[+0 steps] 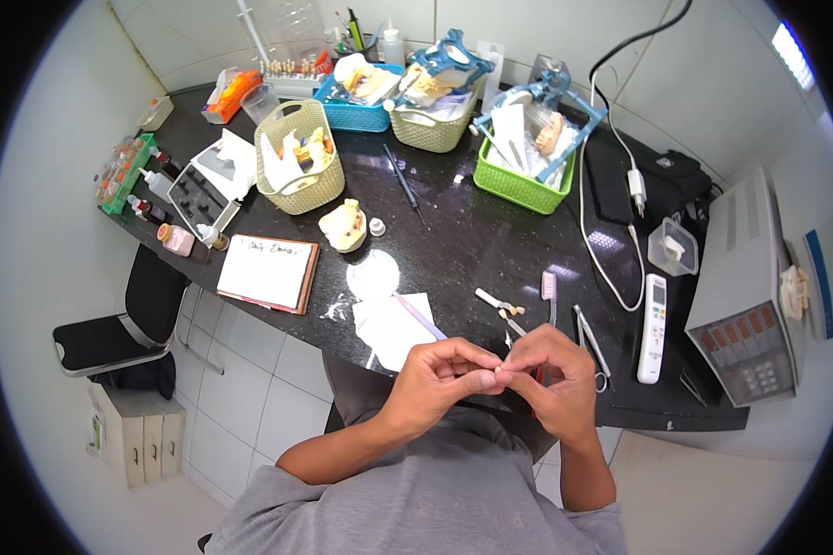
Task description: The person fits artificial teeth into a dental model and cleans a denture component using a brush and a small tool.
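My left hand (440,388) and my right hand (555,388) meet at the near edge of the desk, fingertips pinched on a tiny pale piece (498,372), too small and hidden to name. Just behind them lie a white paper sheet (384,333) and a purple stick (412,310). To the right are small tooth-coloured pieces beside a white stick (487,298), a pink-bristled brush (549,285) and metal instruments (590,338). Farther back, a cream dental model (342,227) stands beside a small white pot (377,227).
The black desk (444,250) holds baskets of models (301,190), a notebook (259,273), bottles (176,239), a dark pen-like tool (403,180), a plastic tub (671,250), a white remote (652,328), cables and a boxy appliance (740,277). A black chair (120,342) stands at the left.
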`<state>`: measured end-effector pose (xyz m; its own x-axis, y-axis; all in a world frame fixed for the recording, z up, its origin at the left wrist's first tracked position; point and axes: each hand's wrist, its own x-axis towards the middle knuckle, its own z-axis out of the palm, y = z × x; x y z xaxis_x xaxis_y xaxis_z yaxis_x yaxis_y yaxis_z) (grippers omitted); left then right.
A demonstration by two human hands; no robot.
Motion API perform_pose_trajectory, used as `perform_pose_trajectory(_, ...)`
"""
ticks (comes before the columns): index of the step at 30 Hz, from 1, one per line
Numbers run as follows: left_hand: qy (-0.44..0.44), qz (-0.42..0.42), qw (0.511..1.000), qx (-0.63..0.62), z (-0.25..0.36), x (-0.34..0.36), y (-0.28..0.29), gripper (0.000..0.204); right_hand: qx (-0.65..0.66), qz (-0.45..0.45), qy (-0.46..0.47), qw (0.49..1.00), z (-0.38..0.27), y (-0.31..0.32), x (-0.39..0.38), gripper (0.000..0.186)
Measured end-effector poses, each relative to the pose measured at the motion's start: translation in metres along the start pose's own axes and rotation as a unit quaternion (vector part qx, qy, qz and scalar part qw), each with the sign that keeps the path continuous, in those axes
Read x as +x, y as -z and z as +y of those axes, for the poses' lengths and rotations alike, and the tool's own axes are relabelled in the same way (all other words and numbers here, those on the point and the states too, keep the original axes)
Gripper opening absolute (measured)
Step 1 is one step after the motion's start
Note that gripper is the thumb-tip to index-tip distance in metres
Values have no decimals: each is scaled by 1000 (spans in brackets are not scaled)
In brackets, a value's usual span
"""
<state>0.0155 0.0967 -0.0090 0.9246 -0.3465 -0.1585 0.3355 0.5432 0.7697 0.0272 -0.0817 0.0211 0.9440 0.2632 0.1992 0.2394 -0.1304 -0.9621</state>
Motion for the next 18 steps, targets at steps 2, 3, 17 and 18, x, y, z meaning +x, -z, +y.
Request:
perform_pose_trajectory(2, -1, -22, 1000, -7, 1, -1, 3, 9, -18, -1, 14, 1000, -4, -1, 0, 10)
perform_pose_trajectory(3, -3, -36, 999, -3, -1, 0, 6, 10, -18, -2, 9, 1000, -7, -2, -1, 9)
perform_pose_trajectory(17, -156, -26, 973, 166, -9, 11, -23, 7, -250, 197, 103, 942, -23, 75, -19, 10)
perform_pose_trajectory(18, -147, -27, 976, 161, -12, 12, -25, 8, -269, 277, 141, 911, -28, 90, -23, 9)
